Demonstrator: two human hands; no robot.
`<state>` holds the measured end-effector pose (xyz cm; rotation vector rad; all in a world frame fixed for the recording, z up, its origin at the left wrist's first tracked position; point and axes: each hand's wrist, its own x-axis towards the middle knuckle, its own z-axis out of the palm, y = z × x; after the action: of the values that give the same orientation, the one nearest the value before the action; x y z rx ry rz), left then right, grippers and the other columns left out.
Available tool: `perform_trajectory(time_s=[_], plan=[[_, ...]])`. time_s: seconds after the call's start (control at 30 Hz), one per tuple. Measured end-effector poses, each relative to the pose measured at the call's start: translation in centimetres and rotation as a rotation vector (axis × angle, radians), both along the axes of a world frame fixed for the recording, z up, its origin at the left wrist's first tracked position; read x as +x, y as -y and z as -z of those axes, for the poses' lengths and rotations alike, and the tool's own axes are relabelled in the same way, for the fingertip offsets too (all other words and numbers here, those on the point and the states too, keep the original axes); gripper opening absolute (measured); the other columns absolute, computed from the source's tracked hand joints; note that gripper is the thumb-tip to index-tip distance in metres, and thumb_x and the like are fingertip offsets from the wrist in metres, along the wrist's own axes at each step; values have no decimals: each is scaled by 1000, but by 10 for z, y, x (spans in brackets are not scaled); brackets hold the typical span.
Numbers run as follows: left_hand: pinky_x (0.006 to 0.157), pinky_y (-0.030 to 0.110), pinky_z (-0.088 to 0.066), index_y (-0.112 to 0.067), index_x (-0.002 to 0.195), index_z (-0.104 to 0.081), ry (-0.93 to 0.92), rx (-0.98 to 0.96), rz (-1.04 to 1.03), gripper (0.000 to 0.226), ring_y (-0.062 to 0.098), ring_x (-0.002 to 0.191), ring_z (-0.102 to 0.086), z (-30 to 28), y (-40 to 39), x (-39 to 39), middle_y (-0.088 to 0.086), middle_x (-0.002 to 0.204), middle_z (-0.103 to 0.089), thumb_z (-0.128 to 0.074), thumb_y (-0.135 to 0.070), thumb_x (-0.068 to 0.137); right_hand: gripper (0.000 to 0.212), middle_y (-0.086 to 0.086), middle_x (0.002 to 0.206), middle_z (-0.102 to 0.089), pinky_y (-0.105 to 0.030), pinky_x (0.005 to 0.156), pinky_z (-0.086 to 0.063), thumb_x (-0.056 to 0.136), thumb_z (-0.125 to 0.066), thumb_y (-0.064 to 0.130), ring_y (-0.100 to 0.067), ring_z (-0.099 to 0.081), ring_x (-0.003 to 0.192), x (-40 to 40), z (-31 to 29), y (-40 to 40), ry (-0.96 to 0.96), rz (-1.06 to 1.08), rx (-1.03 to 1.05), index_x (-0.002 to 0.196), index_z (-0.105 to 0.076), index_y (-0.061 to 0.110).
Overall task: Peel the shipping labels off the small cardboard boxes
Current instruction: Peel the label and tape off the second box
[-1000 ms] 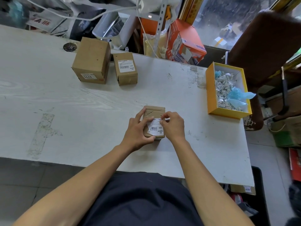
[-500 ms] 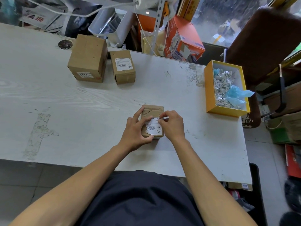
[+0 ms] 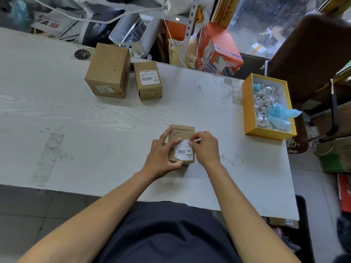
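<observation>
A small brown cardboard box (image 3: 183, 130) lies on the white table (image 3: 114, 120) in front of me. A white shipping label (image 3: 183, 151) with a barcode covers its near half, and the label's left edge looks lifted and torn. My left hand (image 3: 162, 155) grips the box from the left, thumb at the near edge and fingers on top. My right hand (image 3: 206, 147) pinches the label's top right corner. Two more boxes stand at the back: a larger one (image 3: 108, 70) with a small sticker, and a smaller one (image 3: 149, 80) with a white label on top.
A yellow open box (image 3: 248, 103) filled with crumpled label scraps and blue plastic sits at the right. A brown chair (image 3: 313, 54) stands beyond the table's right end. Clutter, cables and an orange carton (image 3: 218, 48) line the far edge.
My right hand's fingers have shifted slightly along the label's top right corner. The camera view has drifted a little; the box and my left hand stay put.
</observation>
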<state>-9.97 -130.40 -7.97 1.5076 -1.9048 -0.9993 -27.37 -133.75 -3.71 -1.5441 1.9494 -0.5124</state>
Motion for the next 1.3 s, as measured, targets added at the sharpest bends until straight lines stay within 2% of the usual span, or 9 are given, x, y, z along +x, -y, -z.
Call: perform_trajectory(time_s=[0.13, 0.3, 0.47, 0.8, 0.97, 1.2, 1.3], plan=[[96, 31, -40, -40, 139, -47, 1, -19, 6, 78, 21, 113, -38, 2, 1, 0, -25, 162, -7, -67, -53, 64, 6, -1, 94, -62, -38, 82, -53, 82, -70, 12, -17, -66, 80, 1, 1, -4, 14, 27, -39, 78, -68, 17], [96, 33, -41, -41, 139, -47, 4, -21, 5, 79, 21, 114, -38, 2, 0, 0, -25, 162, -7, -66, -54, 64, 4, -1, 95, -67, -31, 80, -53, 84, -71, 11, -11, -65, 80, 5, 8, -18, 53, 61, -175, 87, -71, 13], [97, 35, -43, -41, 140, -46, 4, -21, 6, 79, 21, 114, -38, 2, 1, 0, -25, 162, -7, -66, -54, 64, 10, -2, 101, -67, -32, 78, -54, 85, -70, 10, -12, -65, 83, 5, 12, -22, 72, 64, -211, 94, -74, 11], [97, 37, -44, -40, 140, -47, 6, -27, 6, 77, 22, 115, -38, 4, 0, 0, -23, 162, -8, -68, -50, 66, 8, -2, 99, -66, -31, 81, -53, 83, -71, 9, -14, -67, 82, 2, 6, -13, 75, 61, -136, 89, -75, 13], [96, 34, -41, -41, 139, -47, 6, -21, 2, 76, 23, 114, -38, 4, 1, 0, -24, 162, -7, -70, -49, 66, 6, -1, 101, -62, -25, 76, -52, 82, -72, 9, -14, -65, 80, -1, 0, -4, 96, 46, -32, 86, -73, 14], [96, 33, -40, -40, 138, -48, -1, -22, 0, 77, 22, 113, -38, 4, 1, -1, -23, 162, -8, -67, -53, 65, 14, 0, 96, -60, -37, 80, -56, 78, -75, 9, -20, -67, 84, -3, -4, 9, 138, 61, 68, 75, -69, 22], [95, 35, -42, -40, 138, -48, -2, -21, -2, 77, 21, 113, -37, 4, 0, -1, -24, 161, -8, -67, -53, 65, 16, 1, 96, -62, -37, 81, -55, 78, -76, 10, -21, -66, 88, -4, -6, 15, 102, 34, 104, 72, -68, 23]])
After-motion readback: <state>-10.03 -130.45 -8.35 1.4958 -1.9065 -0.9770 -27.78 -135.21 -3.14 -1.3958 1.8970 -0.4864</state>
